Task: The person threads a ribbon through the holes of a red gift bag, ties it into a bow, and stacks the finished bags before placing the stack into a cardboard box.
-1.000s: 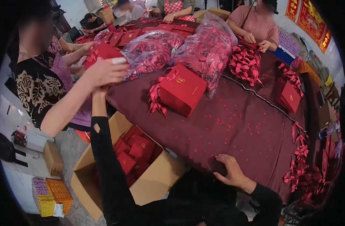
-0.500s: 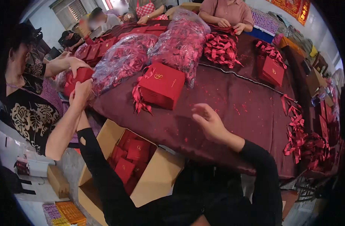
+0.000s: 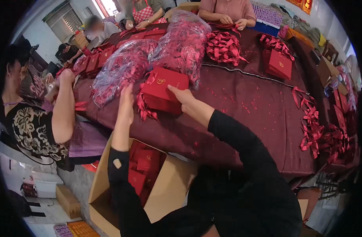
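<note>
A stack of red gift bags (image 3: 161, 93) with gold lettering and ribbon handles lies on the maroon cloth in front of me. My right hand (image 3: 183, 98) is at its right side, thumb laid over the top bag, the other fingers partly hidden along the edge. To the left of the stack, my left hand (image 3: 126, 104) is upright with its fingers stretched out, holding nothing. Red ribbons (image 3: 148, 112) hang from the stack's left side. Just behind my left hand lies a clear plastic sack of red ribbons (image 3: 123, 65).
An open cardboard box (image 3: 171, 181) of red bags stands below the table edge. A second ribbon sack (image 3: 181, 47), a ribbon heap (image 3: 224, 47) and another bag stack (image 3: 279, 64) lie farther back. A co-worker's arm (image 3: 63, 110) is at my left; other people work across the table.
My left hand has left the red bundle beside the co-worker and moved right, towards the stack. My right hand has moved left from above the cloth onto the stack. The co-worker's hands have drawn back left.
</note>
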`<state>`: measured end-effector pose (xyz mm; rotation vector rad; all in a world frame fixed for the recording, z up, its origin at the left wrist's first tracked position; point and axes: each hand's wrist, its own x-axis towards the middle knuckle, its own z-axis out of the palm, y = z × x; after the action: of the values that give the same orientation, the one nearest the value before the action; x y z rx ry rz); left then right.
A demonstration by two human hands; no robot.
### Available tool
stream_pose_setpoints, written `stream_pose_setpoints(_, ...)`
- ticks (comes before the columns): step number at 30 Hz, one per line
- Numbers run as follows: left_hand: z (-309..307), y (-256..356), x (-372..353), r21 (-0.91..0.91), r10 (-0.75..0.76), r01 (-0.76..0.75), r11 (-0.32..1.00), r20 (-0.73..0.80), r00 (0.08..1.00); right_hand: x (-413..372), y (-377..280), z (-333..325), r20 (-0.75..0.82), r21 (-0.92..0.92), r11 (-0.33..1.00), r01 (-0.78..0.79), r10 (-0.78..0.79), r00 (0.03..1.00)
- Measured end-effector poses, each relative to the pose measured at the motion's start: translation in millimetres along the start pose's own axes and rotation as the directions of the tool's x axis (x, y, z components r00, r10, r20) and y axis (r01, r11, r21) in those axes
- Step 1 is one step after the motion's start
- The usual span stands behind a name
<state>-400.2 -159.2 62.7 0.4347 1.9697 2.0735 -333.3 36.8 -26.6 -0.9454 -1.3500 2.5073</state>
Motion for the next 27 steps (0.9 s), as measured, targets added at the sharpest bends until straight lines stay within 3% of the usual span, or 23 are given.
stream_pose_setpoints(1,26.2,12.4,-5.9,0.297,0.204,-0.211,0.931,0.053,0.977,7.7,3.4,1.7,-0.043,-0.02,1.0,0.001,-0.001,0.999)
stream_pose_setpoints(3,35.7,-14.3,39.9,0.445,0.116,-0.193,0.874,0.194,0.974,22.7,10.7,4.4,-0.128,-0.051,0.999,0.013,-0.019,0.992)
stream_pose_setpoints(4,45.1,-21.1,48.8,0.259,-0.04,0.003,0.966,0.137,0.99,34.4,17.1,5.1,-0.134,-0.058,0.998,0.016,-0.023,0.991)
stream_pose_setpoints(6,44.8,-28.8,55.4,0.375,-0.184,0.092,0.923,0.217,0.959,56.3,24.2,4.4,-0.166,0.008,0.999,0.048,-0.046,0.985)
stream_pose_setpoints(8,44.6,-35.3,51.5,0.417,-0.111,0.033,0.909,0.166,0.98,23.7,7.3,5.5,-0.192,0.022,0.999,0.047,-0.042,0.98)
stream_pose_setpoints(10,41.2,-23.5,28.0,0.375,-0.132,0.04,0.926,0.222,0.966,-32.6,-17.5,2.7,0.047,0.156,0.988,0.006,-0.014,0.999)
stream_pose_setpoints(11,34.0,-26.1,24.6,0.411,-0.112,0.004,0.912,0.239,0.965,-41.4,-13.8,1.5,0.049,0.165,0.986,0.005,-0.013,0.999)
stream_pose_setpoints(12,32.1,-23.1,12.7,0.418,-0.113,0.002,0.908,0.24,0.964,-48.4,-8.7,0.0,0.009,0.096,0.984,0.153,-0.155,0.988)
stream_pose_setpoints(13,32.7,-17.3,-2.7,0.281,-0.114,0.051,0.958,0.212,0.971,-64.1,-10.5,-0.5,-0.022,0.02,0.954,0.299,-0.298,0.954)
stream_pose_setpoints(14,31.1,-11.6,-17.3,0.141,-0.123,0.097,0.985,0.186,0.975,-81.9,-13.8,-8.0,0.1,-0.036,0.923,0.383,-0.378,0.92)
stream_pose_setpoints(15,26.8,-9.7,-26.9,0.179,-0.101,0.063,0.982,0.211,0.972,-96.7,-14.8,-15.8,0.094,-0.025,0.923,0.384,-0.38,0.92)
stream_pose_setpoints(16,26.2,-0.5,-39.2,0.212,-0.077,0.025,0.977,0.238,0.968,-109.0,-16.0,-23.5,0.196,-0.018,0.893,0.45,-0.438,0.877)
stream_pose_setpoints(17,32.1,3.8,-57.1,0.243,0.026,-0.065,0.968,0.16,0.987,-120.7,-17.6,-31.8,0.296,-0.005,0.859,0.512,-0.488,0.821)
stream_pose_setpoints(19,33.2,2.4,-74.0,0.279,0.31,-0.374,0.885,0.247,0.918,-153.8,-31.4,-45.5,0.325,0.009,0.86,0.51,-0.485,0.812)
stream_pose_setpoints(20,37.4,7.0,-90.3,0.156,0.186,-0.252,0.955,0.346,0.92,-164.8,-35.3,-53.2,0.387,-0.017,0.829,0.56,-0.511,0.768)
stream_pose_setpoints(22,58.7,8.1,-121.6,-0.006,0.292,-0.307,0.952,0.328,0.898,-178.9,-37.0,-70.7,0.441,-0.047,0.798,0.601,-0.523,0.729)
stream_pose_setpoints(23,60.0,1.3,-126.4,0.061,0.326,-0.366,0.929,0.34,0.882,-184.3,-39.8,-78.5,0.496,-0.037,0.811,0.584,-0.493,0.715)
stream_pose_setpoints(25,76.3,-16.1,-141.2,-0.153,0.464,-0.438,0.886,0.274,0.842,-186.3,-42.8,-94.4,0.544,-0.034,0.826,0.563,-0.457,0.704)
stream_pose_setpoints(26,54.8,-67.6,-122.4,0.123,0.439,-0.496,0.86,0.32,0.84,-182.8,-42.5,-102.8,0.576,-0.115,0.78,0.615,-0.452,0.681)
stream_pose_setpoints(27,68.3,-65.4,-128.2,0.088,0.444,-0.494,0.865,0.325,0.835,-179.3,-38.9,-110.6,0.607,-0.192,0.727,0.659,-0.44,0.662)
